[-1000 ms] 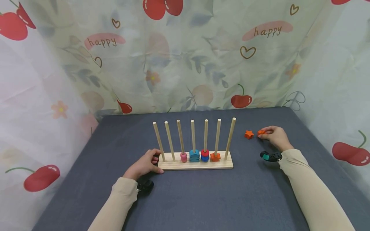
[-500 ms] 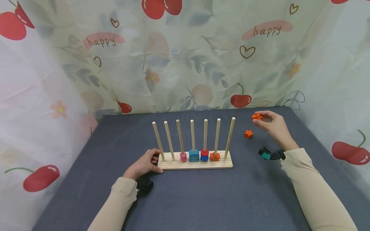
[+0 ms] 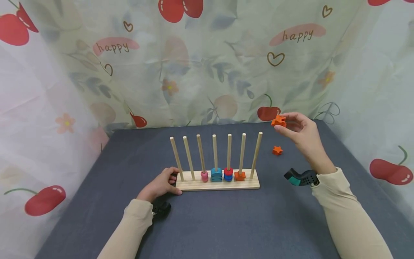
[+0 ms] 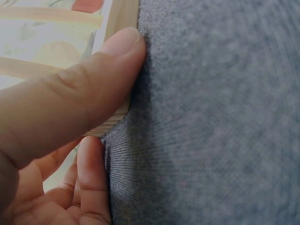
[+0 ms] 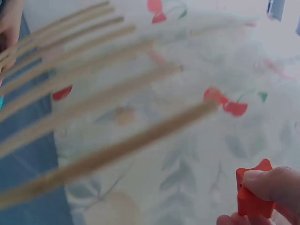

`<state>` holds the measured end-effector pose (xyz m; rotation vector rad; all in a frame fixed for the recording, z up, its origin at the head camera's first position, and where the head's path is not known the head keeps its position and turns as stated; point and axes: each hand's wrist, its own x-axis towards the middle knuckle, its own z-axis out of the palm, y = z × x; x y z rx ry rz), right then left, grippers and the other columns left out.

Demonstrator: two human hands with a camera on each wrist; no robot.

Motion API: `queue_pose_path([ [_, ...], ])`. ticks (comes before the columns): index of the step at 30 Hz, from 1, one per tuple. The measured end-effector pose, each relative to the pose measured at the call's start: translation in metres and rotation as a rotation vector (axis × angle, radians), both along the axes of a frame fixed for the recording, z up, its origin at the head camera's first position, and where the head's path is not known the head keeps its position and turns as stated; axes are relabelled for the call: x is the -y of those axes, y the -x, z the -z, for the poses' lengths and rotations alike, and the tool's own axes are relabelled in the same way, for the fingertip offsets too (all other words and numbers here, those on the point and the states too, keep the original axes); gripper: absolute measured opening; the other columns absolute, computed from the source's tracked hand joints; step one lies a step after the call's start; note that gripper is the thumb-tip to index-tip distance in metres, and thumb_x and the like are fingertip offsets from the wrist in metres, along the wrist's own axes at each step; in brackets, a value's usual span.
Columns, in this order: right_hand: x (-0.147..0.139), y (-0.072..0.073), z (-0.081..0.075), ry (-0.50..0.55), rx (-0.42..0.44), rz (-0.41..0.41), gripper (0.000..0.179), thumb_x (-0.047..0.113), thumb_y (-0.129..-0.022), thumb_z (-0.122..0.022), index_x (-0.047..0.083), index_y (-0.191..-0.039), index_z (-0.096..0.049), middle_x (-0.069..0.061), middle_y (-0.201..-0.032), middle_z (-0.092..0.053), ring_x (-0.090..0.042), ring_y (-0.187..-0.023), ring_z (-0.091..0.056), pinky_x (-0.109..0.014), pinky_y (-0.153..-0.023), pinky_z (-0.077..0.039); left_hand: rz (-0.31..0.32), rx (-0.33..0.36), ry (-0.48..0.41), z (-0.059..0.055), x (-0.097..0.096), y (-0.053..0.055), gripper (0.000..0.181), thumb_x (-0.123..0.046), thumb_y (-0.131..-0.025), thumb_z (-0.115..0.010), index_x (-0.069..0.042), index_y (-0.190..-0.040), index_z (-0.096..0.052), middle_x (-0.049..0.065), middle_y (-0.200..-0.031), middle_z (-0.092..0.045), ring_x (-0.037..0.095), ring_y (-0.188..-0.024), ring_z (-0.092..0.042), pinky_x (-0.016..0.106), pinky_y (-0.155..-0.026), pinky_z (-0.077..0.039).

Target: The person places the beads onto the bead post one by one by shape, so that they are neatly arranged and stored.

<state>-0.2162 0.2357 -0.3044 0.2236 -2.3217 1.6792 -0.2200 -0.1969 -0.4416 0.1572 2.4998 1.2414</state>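
My left hand [image 3: 160,184] grips the left end of a wooden peg stand [image 3: 194,185], its thumb along the front edge. In the left wrist view the thumb [image 4: 79,93] lies across the corner of the base. Off to the right, my right hand [image 3: 304,135] holds an orange star-shaped bead [image 3: 279,121] above the table, between thumb and fingers. The right wrist view shows this star [image 5: 253,192] under the thumb, with the pegs blurred beside it. A second orange star bead [image 3: 277,150] lies on the table below the right hand.
Several upright pegs stand in a row. Low on them sit a pink bead [image 3: 204,176], teal beads [image 3: 216,175], a red bead [image 3: 228,171] over a blue bead [image 3: 228,177], and an orange piece [image 3: 239,176]. A patterned curtain [image 3: 194,64] hangs behind the dark table [image 3: 220,219].
My right hand has lifted one orange star from beside the other and carried it up and to the left. The left hand stays on the stand.
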Motion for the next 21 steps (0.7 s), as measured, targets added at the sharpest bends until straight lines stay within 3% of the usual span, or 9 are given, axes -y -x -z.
queue_pose_path([
  [6,0.017,-0.013,-0.014,0.008,-0.074,-0.002,0.042,0.022,-0.087,-0.072,0.015,-0.128,-0.061,0.006,-0.125,-0.057,-0.006,-0.107,-0.058,-0.013,-0.084,-0.048,-0.005,-0.004,0.0,0.001,0.0,0.001,0.077,-0.005,-0.067,-0.087,-0.002,-0.132,-0.047,0.018,-0.126,-0.042,0.029,-0.113,-0.049,0.046,-0.099,-0.043],
  [12,0.035,-0.021,-0.021,0.127,-0.158,-0.056,0.036,0.01,-0.085,-0.074,0.008,-0.118,-0.06,0.002,-0.115,-0.064,-0.009,-0.103,-0.061,-0.014,-0.085,-0.049,0.008,-0.026,-0.007,0.002,0.0,0.002,0.077,-0.002,-0.066,-0.087,0.0,-0.132,-0.047,0.019,-0.126,-0.042,0.03,-0.112,-0.05,0.046,-0.099,-0.043],
  [21,0.058,-0.013,-0.014,0.068,-0.164,-0.132,0.036,0.014,-0.085,-0.074,0.008,-0.119,-0.063,0.007,-0.108,-0.067,-0.006,-0.095,-0.066,-0.018,-0.084,-0.052,0.013,-0.031,-0.009,0.002,0.001,0.001,0.078,-0.002,-0.066,-0.087,0.001,-0.132,-0.047,0.019,-0.126,-0.042,0.03,-0.112,-0.05,0.046,-0.099,-0.043],
])
